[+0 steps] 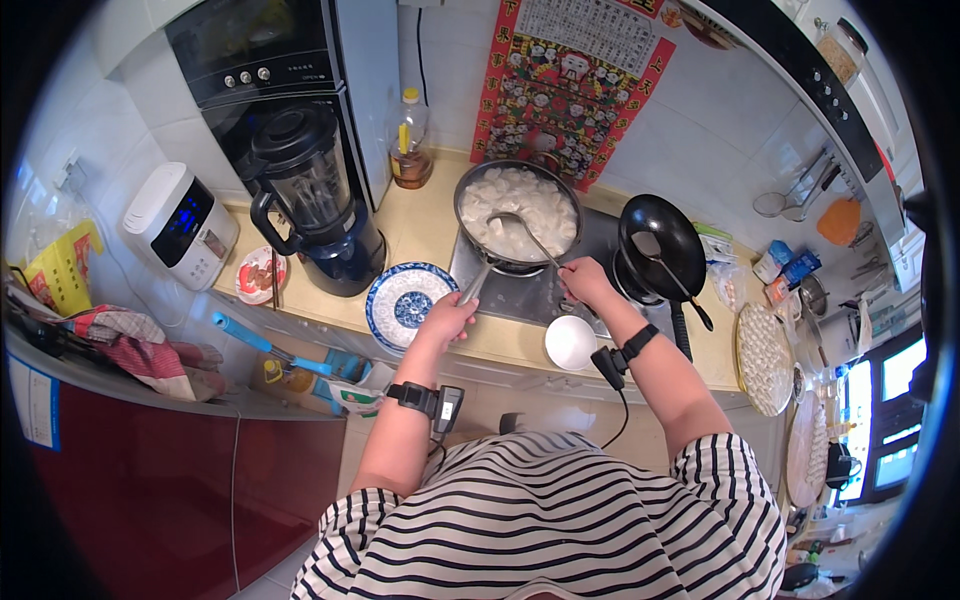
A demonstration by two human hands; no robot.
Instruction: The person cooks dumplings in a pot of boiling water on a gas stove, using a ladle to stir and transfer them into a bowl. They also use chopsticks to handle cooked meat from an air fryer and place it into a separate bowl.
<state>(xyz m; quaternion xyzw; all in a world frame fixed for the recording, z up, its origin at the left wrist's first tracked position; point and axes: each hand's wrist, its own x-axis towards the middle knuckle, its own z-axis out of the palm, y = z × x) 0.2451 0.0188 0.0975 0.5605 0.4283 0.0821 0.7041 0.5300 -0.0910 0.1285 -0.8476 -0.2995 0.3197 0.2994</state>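
Observation:
On the left burner stands a pan point(517, 210) full of pale dumplings in whitish liquid. My right hand point(587, 281) grips the handle of a metal ladle point(536, 238), whose bowl rests among the dumplings. My left hand point(448, 319) is closed around a metal handle point(478, 283) that reaches to the pan's near rim; whether it belongs to the pan or to another utensil I cannot tell. A blue-and-white plate point(412, 309) lies just left of my left hand. Below my right hand, near the counter's front edge, sits a white bowl point(571, 343).
A black wok point(661, 244) with a spatula point(658, 255) in it stands tilted on the right burner. At the left are a blender point(315, 202), a white appliance point(180, 225) and an oil bottle point(411, 142). A round tray of dumplings point(763, 360) lies at the right.

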